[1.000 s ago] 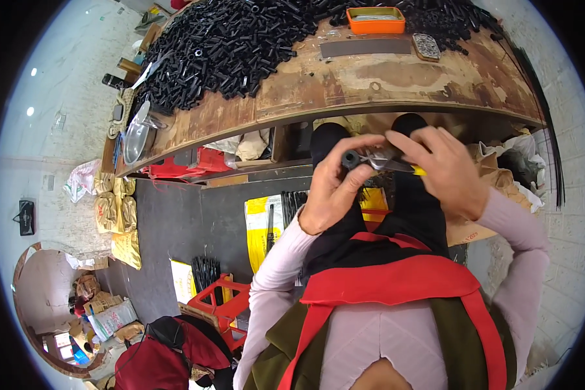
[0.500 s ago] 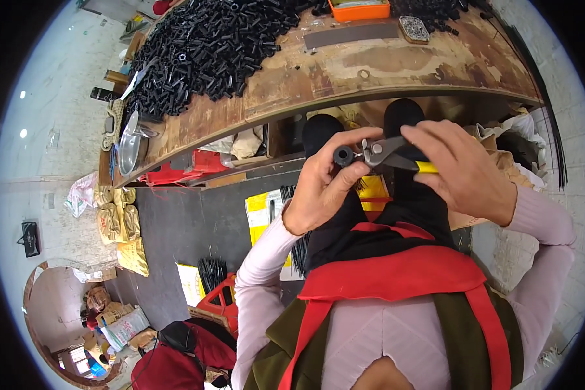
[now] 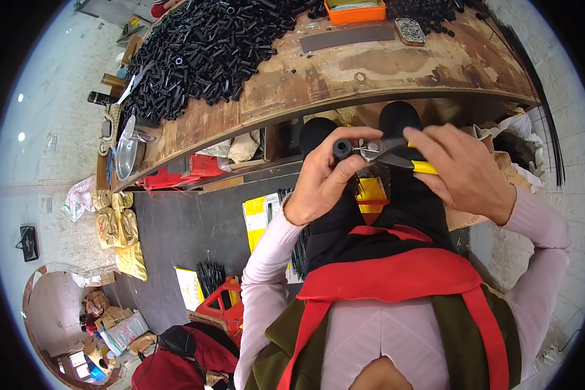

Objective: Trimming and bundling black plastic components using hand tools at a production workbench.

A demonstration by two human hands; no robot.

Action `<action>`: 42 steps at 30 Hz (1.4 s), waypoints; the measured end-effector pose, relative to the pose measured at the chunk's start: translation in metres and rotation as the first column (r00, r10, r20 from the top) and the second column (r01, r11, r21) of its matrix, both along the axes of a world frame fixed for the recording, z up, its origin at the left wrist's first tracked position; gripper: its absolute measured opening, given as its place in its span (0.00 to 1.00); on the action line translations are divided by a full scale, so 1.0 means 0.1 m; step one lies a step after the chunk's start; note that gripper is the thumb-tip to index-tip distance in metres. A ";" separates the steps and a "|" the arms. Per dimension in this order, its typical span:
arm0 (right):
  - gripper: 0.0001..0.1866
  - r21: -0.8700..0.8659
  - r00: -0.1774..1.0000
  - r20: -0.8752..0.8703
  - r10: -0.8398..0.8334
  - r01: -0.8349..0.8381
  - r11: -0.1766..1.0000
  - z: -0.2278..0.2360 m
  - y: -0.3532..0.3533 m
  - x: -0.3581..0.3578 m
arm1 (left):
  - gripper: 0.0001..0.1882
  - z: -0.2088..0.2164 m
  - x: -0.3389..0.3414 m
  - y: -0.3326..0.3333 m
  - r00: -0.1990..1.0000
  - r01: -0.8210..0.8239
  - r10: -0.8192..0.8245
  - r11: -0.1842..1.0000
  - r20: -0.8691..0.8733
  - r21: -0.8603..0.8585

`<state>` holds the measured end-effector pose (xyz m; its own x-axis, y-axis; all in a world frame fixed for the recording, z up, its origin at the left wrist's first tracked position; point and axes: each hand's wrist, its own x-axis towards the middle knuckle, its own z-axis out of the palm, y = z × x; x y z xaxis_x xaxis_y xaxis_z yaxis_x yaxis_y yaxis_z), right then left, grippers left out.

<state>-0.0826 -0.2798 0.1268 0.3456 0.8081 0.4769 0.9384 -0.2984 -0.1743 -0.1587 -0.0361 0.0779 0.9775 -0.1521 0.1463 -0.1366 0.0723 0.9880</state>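
My left hand (image 3: 320, 179) pinches a short black tube (image 3: 342, 149) with its round open end turned upward. My right hand (image 3: 467, 168) is closed round pliers with yellow grips (image 3: 425, 167). The metal pliers' jaws (image 3: 370, 151) meet a small bright metal piece beside the tube, between the left thumb and forefinger; its kind is too small to tell. Both hands are over my lap, in front of the bench edge. On the wooden bench (image 3: 318, 81) beyond lies a big heap of similar black tubes (image 3: 205, 55).
An orange box (image 3: 355, 14), a dark flat strip (image 3: 346, 38) and a small tray of metal bits (image 3: 410, 31) lie on the bench. A clear bowl (image 3: 125, 148) is at its left end. Below left are gold sacks (image 3: 115, 224) and a red stool (image 3: 222, 302).
The view has shifted slightly. Both hands keep their hold on the tube and the pliers, and more of the pliers' upper yellow grip now shows.
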 end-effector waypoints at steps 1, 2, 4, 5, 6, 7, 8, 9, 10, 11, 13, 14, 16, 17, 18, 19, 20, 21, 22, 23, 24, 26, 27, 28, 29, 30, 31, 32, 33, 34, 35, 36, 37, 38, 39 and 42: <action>0.25 -0.095 0.966 -0.257 0.002 -0.027 0.995 -0.01 -0.05 0.00 | 0.19 0.00 0.02 0.04 0.999 0.053 -0.054 0.998 0.010 0.025; 0.23 -0.179 0.868 -0.496 -0.021 -0.079 0.981 -0.02 -0.08 0.00 | 0.19 -0.01 0.04 0.08 0.994 0.106 -0.107 0.993 0.018 0.051; 0.20 -0.197 0.373 -0.923 -0.096 -0.243 0.950 0.18 -0.05 0.08 | 0.21 -0.02 0.04 0.07 0.989 0.148 -0.148 0.989 0.000 0.029; 0.17 -0.107 -0.268 -0.938 -0.221 -0.381 0.918 0.24 -0.04 0.12 | 0.26 -0.03 0.03 0.03 0.989 0.144 -0.144 0.989 0.023 0.026; 0.17 -0.108 -0.270 -0.937 -0.222 -0.380 0.919 0.17 -0.03 0.08 | 0.32 -0.04 0.04 -0.01 0.988 0.146 -0.147 0.989 0.048 0.019; 0.19 -0.184 -0.089 -0.972 -0.216 -0.279 0.943 0.07 -0.03 0.01 | 0.30 -0.05 0.06 -0.02 0.987 0.143 -0.143 0.990 0.070 0.000; 0.21 -0.237 0.095 -0.970 -0.224 -0.162 0.958 0.03 -0.03 -0.04 | 0.30 -0.04 0.06 -0.03 0.987 0.142 -0.142 0.990 0.073 -0.001; 0.25 -0.258 0.347 -0.913 -0.217 -0.077 0.963 0.05 -0.04 -0.05 | 0.29 -0.04 0.06 -0.04 0.994 0.097 -0.097 0.995 0.044 -0.009; 0.24 -0.059 0.743 -0.668 -0.043 0.005 0.998 -0.13 -0.06 -0.08 | 0.28 -0.03 0.05 -0.05 0.999 0.053 -0.052 0.998 0.015 -0.017; 0.23 -0.003 0.912 -0.409 -0.041 0.044 0.999 -0.19 -0.03 -0.05 | 0.21 -0.04 0.05 -0.05 0.998 0.056 -0.056 0.998 0.026 -0.031; 0.19 0.049 0.998 -0.066 -0.011 0.014 0.999 -0.16 0.01 0.04 | 0.21 -0.03 0.07 -0.02 0.998 0.061 -0.061 0.998 -0.009 -0.024; 0.19 0.052 0.998 -0.068 -0.012 0.016 0.999 -0.06 -0.01 0.06 | 0.21 -0.02 0.07 0.00 0.997 0.066 -0.067 0.998 -0.044 -0.020; 0.15 -0.162 0.141 -0.979 -0.147 -0.103 0.981 0.15 0.01 0.04 | 0.25 -0.02 0.09 0.02 0.995 0.103 -0.104 0.995 0.009 0.016; 0.14 0.070 -0.265 -0.964 0.023 -0.171 0.983 -0.01 -0.06 0.06 | 0.29 -0.01 0.10 0.02 0.988 0.136 -0.139 0.989 0.062 0.050; 0.15 0.054 -0.548 -0.829 -0.115 -0.282 0.958 0.07 -0.11 0.13 | 0.29 -0.01 0.10 0.01 0.988 0.139 -0.142 0.989 0.060 0.051; 0.16 0.054 -0.572 -0.803 -0.170 -0.354 0.934 -0.03 -0.10 0.14 | 0.29 -0.01 0.10 0.01 0.978 0.186 -0.192 0.979 0.083 0.080; 0.17 0.058 -0.590 -0.775 -0.227 -0.423 0.904 -0.12 -0.08 0.14 | 0.30 -0.01 0.09 0.00 0.965 0.231 -0.243 0.967 0.104 0.110; 0.17 0.058 -0.592 -0.773 -0.228 -0.424 0.904 -0.12 -0.09 0.11 | 0.29 -0.03 0.08 -0.02 0.966 0.225 -0.234 0.970 0.111 0.092; 0.17 -0.075 -0.111 -0.987 -0.115 -0.314 0.946 -0.11 -0.10 0.06 | 0.29 -0.03 0.07 -0.02 0.966 0.224 -0.233 0.970 0.109 0.090; 0.18 -0.126 0.419 -0.906 -0.054 -0.147 0.981 -0.10 -0.11 0.01 | 0.29 -0.02 0.06 -0.03 0.984 0.161 -0.166 0.984 0.068 0.082; 0.20 0.034 0.685 -0.728 0.021 0.005 0.999 -0.21 -0.12 -0.02 | 0.29 -0.02 0.05 -0.04 0.994 0.101 -0.103 0.992 0.026 0.076; 0.19 0.011 0.956 -0.285 -0.069 0.076 0.997 -0.30 -0.12 0.02 | 0.26 -0.02 0.03 -0.06 0.996 0.077 -0.082 0.992 0.046 0.103; 0.19 0.012 0.956 -0.285 -0.071 0.078 0.997 -0.30 -0.10 0.02 | 0.22 -0.03 0.02 -0.05 0.996 0.050 -0.059 0.990 0.067 0.134; 0.18 -0.081 0.834 -0.550 -0.049 0.005 0.997 -0.28 -0.07 0.02 | 0.19 -0.03 0.02 -0.05 0.995 0.022 -0.037 0.986 0.089 0.164; 0.17 -0.148 0.639 -0.768 -0.055 -0.093 0.985 -0.26 -0.05 0.02 | 0.17 -0.04 0.01 -0.03 0.996 0.008 -0.024 0.982 0.087 0.189; 0.17 -0.151 0.638 -0.768 -0.058 -0.093 0.984 -0.30 -0.04 0.03 | 0.17 -0.06 -0.01 -0.03 0.996 0.007 -0.024 0.982 0.086 0.186; 0.15 -0.079 0.690 -0.724 -0.002 -0.080 0.994 -0.36 -0.01 0.03 | 0.16 -0.10 -0.02 -0.04 0.997 0.013 -0.026 0.985 0.076 0.171; 0.14 -0.007 0.738 -0.673 0.050 -0.073 0.997 -0.40 0.00 0.02 | 0.14 -0.12 -0.03 -0.04 0.997 0.018 -0.028 0.988 0.065 0.155; 0.14 -0.009 0.738 -0.673 0.050 -0.076 0.997 -0.40 -0.01 0.01 | 0.14 -0.13 -0.03 -0.04 0.998 0.016 -0.026 0.988 0.064 0.152; 0.14 -0.018 0.668 -0.743 0.042 -0.082 0.996 -0.39 -0.01 0.00 | 0.13 -0.13 -0.02 -0.04 0.997 0.013 -0.026 0.984 0.073 0.177; 0.14 -0.026 0.592 -0.806 0.033 -0.090 0.996 -0.39 -0.02 -0.01 | 0.11 -0.14 -0.03 -0.04 0.996 0.010 -0.027 0.979 0.082 0.202; 0.14 -0.024 0.590 -0.807 0.035 -0.092 0.995 -0.33 -0.02 0.00 | 0.11 -0.14 -0.02 -0.04 0.997 0.008 -0.024 0.979 0.080 0.204; 0.13 -0.102 0.573 -0.819 -0.021 -0.110 0.989 -0.21 -0.01 0.03 | 0.10 -0.14 -0.02 -0.04 0.997 -0.007 -0.010 0.977 0.078 0.214; 0.13 -0.179 0.556 -0.827 -0.078 -0.129 0.975 -0.14 0.00 0.05 | 0.10 -0.15 -0.01 -0.03 0.997 -0.021 0.004 0.974 0.075 0.224; 0.13 -0.184 0.562 -0.823 -0.084 -0.124 0.975 -0.08 0.00 0.04 | 0.10 -0.14 -0.01 -0.03 0.997 -0.019 0.001 0.975 0.082 0.219; 0.12 -0.230 0.511 -0.848 -0.136 -0.124 0.965 0.07 0.02 0.02 | 0.10 -0.14 0.02 -0.05 0.996 -0.021 0.004 0.981 0.089 0.194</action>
<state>-0.0807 -0.2783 0.1337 0.4822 0.8392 -0.2515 0.3687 -0.4548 -0.8107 -0.1570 -0.0409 0.0639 0.9642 -0.1739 0.2001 -0.2227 -0.1220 0.9672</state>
